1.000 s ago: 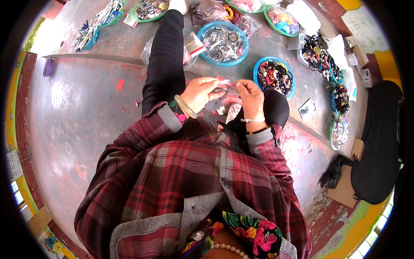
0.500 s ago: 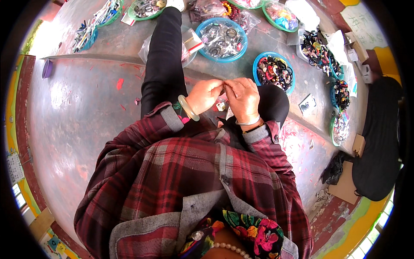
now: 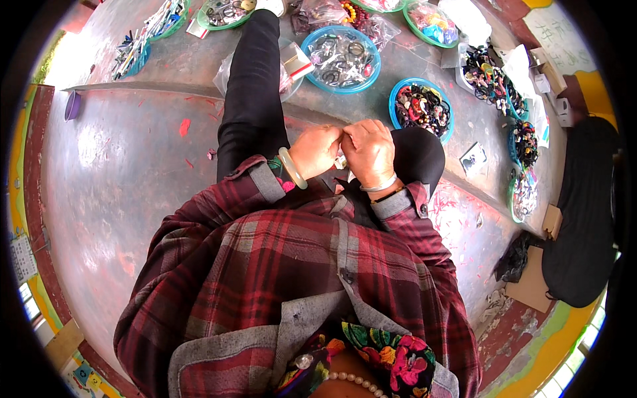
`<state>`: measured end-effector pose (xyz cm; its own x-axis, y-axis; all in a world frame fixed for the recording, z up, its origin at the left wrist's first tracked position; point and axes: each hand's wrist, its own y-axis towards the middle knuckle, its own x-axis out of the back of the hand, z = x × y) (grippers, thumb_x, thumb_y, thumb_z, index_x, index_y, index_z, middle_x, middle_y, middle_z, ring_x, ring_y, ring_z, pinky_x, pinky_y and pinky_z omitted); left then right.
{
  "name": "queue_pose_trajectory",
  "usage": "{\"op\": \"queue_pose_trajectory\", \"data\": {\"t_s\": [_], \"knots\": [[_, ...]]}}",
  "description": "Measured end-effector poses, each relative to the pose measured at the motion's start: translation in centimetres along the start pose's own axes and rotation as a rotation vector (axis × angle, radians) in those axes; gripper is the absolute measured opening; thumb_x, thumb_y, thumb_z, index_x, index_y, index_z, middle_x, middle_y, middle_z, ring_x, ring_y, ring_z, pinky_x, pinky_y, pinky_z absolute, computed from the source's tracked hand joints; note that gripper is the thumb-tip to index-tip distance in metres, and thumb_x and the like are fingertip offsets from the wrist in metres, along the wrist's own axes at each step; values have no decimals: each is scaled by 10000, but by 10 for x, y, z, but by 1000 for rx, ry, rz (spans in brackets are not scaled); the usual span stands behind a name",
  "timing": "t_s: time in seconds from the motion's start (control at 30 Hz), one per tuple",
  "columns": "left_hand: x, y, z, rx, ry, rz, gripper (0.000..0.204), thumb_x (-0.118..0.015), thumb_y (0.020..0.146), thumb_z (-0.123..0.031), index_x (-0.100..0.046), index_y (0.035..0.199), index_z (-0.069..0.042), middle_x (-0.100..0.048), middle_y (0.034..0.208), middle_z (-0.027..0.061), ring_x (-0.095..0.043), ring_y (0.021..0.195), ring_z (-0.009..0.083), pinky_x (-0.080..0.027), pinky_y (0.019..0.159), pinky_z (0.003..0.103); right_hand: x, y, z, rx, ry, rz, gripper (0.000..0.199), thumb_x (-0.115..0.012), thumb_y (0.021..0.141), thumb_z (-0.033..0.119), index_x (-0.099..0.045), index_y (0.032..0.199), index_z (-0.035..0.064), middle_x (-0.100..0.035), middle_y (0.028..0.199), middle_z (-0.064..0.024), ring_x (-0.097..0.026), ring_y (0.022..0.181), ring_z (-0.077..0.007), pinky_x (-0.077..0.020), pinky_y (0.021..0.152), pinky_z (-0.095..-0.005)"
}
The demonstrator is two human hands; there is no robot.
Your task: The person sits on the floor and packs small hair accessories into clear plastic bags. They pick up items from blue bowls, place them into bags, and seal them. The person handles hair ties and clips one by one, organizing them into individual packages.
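My left hand (image 3: 317,150) and right hand (image 3: 369,150) meet fingertip to fingertip above my lap, both curled tight; small pale item (image 3: 341,161) pinched between them, kind not discernible. Pale bangle (image 3: 290,168) on my left wrist. Blue bowl of dark trinkets (image 3: 421,107) just beyond right hand, on grey floor (image 3: 126,172)

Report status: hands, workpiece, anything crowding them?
Left hand and right hand pressed together, pinching a small item, mostly hidden. Blue bowl of trinkets just beyond; nothing blocking.
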<state>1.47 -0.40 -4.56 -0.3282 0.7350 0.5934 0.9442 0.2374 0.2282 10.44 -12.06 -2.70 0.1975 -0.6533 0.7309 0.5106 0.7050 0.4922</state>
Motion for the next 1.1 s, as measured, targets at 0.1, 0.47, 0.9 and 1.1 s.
{"op": "queue_pose_trajectory", "data": {"t_s": [0.1, 0.47, 0.9, 1.1], "knots": [[-1, -2, 2, 13, 5, 22, 136, -453, 782, -8, -544, 879, 17, -581, 821, 201, -553, 771, 383, -449, 669, 411, -1, -1, -1, -13, 3, 18, 81, -610, 630, 98, -599, 710, 91, -568, 735, -63, -544, 753, -274, -416, 655, -380], [-3, -4, 9, 26, 47, 86, 147, -455, 787, -20, -547, 891, 26, -583, 833, 205, -559, 779, 386, -458, 667, 408, 0, -3, -1, -11, 19, 92, 69, -592, 661, 113, -604, 720, 80, -573, 750, -72, -551, 773, -283, -419, 674, -396], [4, -4, 3, 25, 26, 126, 174, -430, 797, -6, -544, 923, 29, -585, 881, 214, -572, 790, 383, -469, 679, 406, 0, -2, 0, -7, 32, 86, 53, -591, 657, 112, -597, 695, 76, -565, 731, -80, -546, 750, -289, -424, 653, -403], [5, -4, -3, -3, 27, 119, 174, -431, 803, -10, -545, 928, 31, -585, 869, 208, -579, 787, 371, -470, 680, 397, -3, -4, -1, 0, -15, 68, 48, -601, 649, 112, -578, 671, 76, -557, 718, -81, -545, 742, -286, -425, 645, -402]]}}
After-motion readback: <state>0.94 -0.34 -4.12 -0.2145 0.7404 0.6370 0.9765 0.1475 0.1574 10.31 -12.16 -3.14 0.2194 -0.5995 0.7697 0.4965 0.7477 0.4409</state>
